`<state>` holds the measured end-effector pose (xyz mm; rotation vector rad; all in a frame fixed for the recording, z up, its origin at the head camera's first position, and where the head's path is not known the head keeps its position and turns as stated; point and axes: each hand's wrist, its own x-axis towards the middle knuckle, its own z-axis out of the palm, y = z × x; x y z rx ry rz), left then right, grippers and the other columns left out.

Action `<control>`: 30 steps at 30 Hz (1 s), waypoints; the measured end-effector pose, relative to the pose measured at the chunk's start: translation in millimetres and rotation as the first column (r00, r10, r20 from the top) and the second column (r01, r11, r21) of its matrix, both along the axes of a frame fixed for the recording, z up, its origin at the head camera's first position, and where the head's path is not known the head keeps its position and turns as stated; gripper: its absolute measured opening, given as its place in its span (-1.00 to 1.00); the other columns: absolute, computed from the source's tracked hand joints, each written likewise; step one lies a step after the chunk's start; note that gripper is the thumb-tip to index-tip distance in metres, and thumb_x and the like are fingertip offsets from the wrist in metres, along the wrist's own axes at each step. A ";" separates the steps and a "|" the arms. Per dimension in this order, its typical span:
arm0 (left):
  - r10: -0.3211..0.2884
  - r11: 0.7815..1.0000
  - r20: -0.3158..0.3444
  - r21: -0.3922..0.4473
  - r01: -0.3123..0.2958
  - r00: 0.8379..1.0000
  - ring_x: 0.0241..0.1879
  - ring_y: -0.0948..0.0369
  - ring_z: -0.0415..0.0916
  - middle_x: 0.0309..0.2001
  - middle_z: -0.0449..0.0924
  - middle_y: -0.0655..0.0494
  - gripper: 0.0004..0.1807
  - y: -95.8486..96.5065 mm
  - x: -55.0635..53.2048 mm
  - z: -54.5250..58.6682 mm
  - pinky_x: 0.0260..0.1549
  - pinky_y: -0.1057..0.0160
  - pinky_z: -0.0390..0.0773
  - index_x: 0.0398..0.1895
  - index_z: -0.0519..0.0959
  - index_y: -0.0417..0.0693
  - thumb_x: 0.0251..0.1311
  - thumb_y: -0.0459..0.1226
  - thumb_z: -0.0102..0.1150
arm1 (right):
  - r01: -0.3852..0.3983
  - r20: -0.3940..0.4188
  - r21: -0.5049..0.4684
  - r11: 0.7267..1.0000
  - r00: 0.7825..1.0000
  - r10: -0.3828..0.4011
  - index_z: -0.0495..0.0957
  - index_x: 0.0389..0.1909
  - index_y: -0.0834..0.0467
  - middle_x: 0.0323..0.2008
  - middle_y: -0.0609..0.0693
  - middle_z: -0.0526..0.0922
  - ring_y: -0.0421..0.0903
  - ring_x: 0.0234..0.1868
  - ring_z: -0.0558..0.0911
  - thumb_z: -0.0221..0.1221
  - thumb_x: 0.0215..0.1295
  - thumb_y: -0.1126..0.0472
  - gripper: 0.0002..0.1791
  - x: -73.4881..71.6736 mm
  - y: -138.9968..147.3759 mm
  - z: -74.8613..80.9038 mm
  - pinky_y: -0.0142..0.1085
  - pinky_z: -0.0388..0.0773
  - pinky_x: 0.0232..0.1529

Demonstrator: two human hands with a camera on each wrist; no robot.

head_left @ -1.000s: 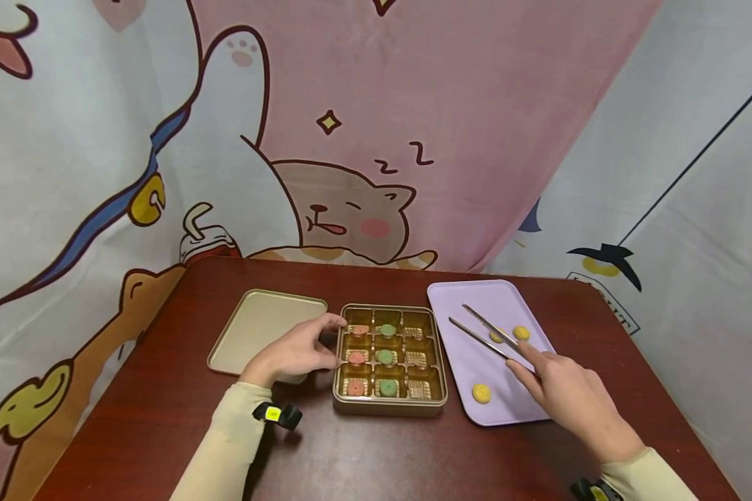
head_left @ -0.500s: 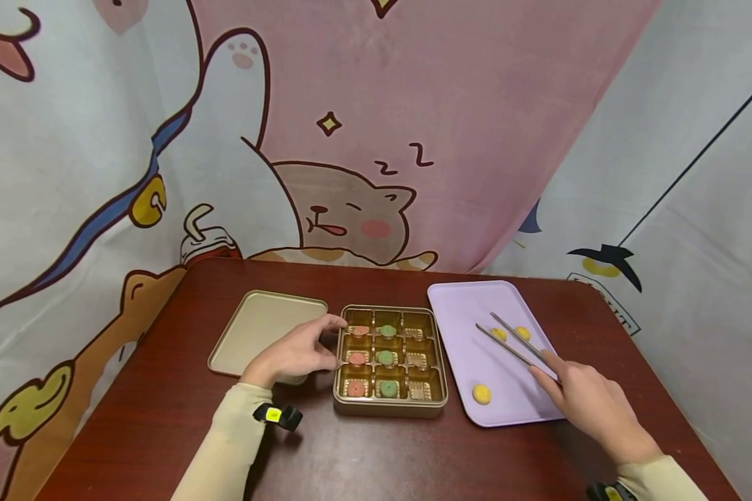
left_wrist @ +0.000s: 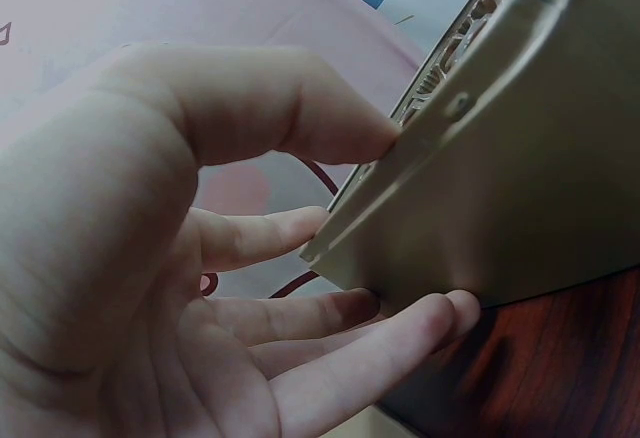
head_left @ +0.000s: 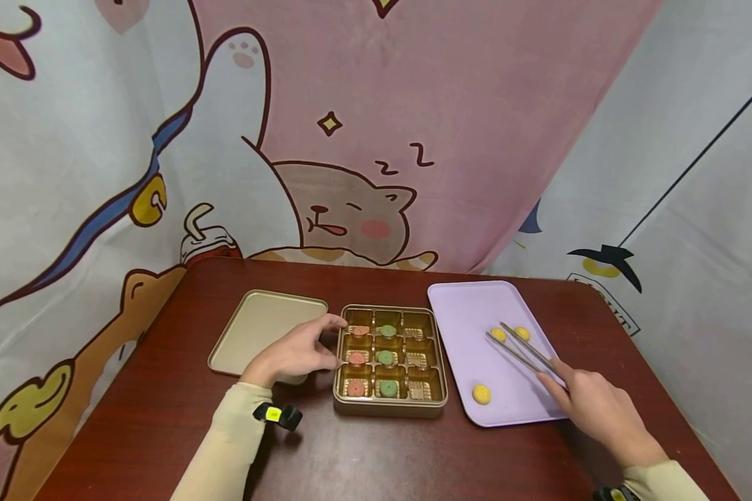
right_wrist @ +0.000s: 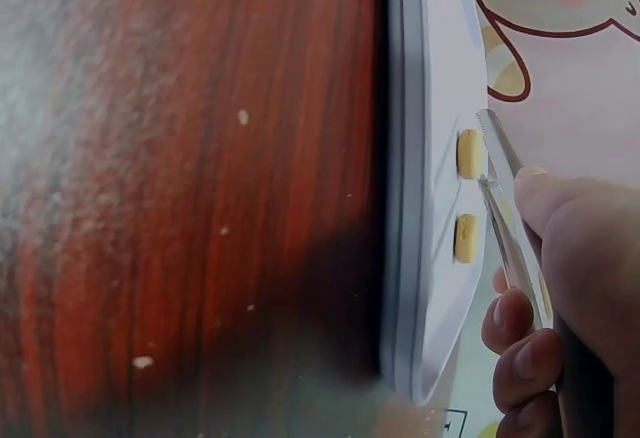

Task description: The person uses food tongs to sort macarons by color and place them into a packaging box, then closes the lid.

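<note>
My left hand [head_left: 294, 351] rests against the left side of a gold tin box [head_left: 388, 409], thumb and fingers touching its wall [left_wrist: 420, 228]. Pink round cookies [head_left: 356, 387] fill the box's left column and green ones [head_left: 388, 388] the middle column; the right column shows bare ribbed bottoms. My right hand [head_left: 601, 407] holds metal tongs [head_left: 529, 347] over the lilac tray [head_left: 470, 306]. Their tips are parted on either side of a yellow cookie [head_left: 498, 335]; whether they touch it I cannot tell. Two more yellow cookies lie on the tray, one close by [head_left: 522, 334], one nearer me [head_left: 482, 394].
A flat gold lid [head_left: 263, 320] lies left of the box, partly behind my left hand. The dark red wooden table [head_left: 326, 459] carries everything. Behind it hangs a cartoon-printed cloth [head_left: 476, 139].
The tongs have moved right, then slightly down, and their tips now straddle the left of the two far yellow cookies. The left hand and the box have stayed put.
</note>
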<state>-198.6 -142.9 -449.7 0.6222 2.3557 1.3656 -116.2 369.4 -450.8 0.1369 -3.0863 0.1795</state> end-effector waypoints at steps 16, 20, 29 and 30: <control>-0.003 1.000 -0.006 -0.003 0.003 1.000 -0.17 0.14 0.72 0.35 0.44 -0.28 -0.26 0.2 -0.2 1.9 -0.20 0.22 0.71 0.43 0.36 -0.21 0.16 -0.41 0.42 | 0.000 -0.002 0.020 1.000 1.000 0.000 0.66 0.11 0.36 -0.20 0.37 0.75 -0.02 -0.45 0.62 0.33 0.42 -0.02 -0.48 -1.6 1.7 -8.1 -0.05 0.51 -0.64; -0.002 1.000 0.001 0.001 0.002 1.000 -0.16 0.13 0.72 0.35 0.43 -0.28 -0.26 0.3 -0.3 2.0 -0.19 0.22 0.71 0.43 0.36 -0.22 0.16 -0.40 0.42 | 0.011 0.013 0.019 1.000 1.000 -0.012 0.64 0.15 0.37 -0.17 0.39 0.74 -0.03 -0.45 0.60 0.32 0.43 -0.02 -0.45 -2.0 1.6 -8.5 -0.08 0.51 -0.62; -0.004 1.000 0.014 0.018 0.004 1.000 -0.17 0.14 0.72 0.36 0.42 -0.30 -0.24 0.5 0.3 1.3 -0.18 0.21 0.71 0.43 0.36 -0.22 0.15 -0.42 0.42 | 0.024 0.025 -0.005 1.000 0.999 -0.024 0.62 0.22 0.36 -0.09 0.41 0.72 0.01 -0.38 0.63 0.28 0.46 -0.05 -0.42 -0.9 0.9 -8.2 -0.09 0.50 -0.59; -0.004 1.000 0.015 0.020 0.004 1.000 -0.17 0.14 0.72 0.36 0.42 -0.30 -0.24 0.4 0.3 1.1 -0.18 0.21 0.71 0.43 0.36 -0.22 0.15 -0.42 0.42 | 0.022 0.023 -0.008 1.000 1.000 -0.022 0.61 0.22 0.36 -0.08 0.42 0.72 0.01 -0.37 0.63 0.28 0.46 -0.05 -0.42 -0.6 0.2 -7.7 -0.09 0.49 -0.59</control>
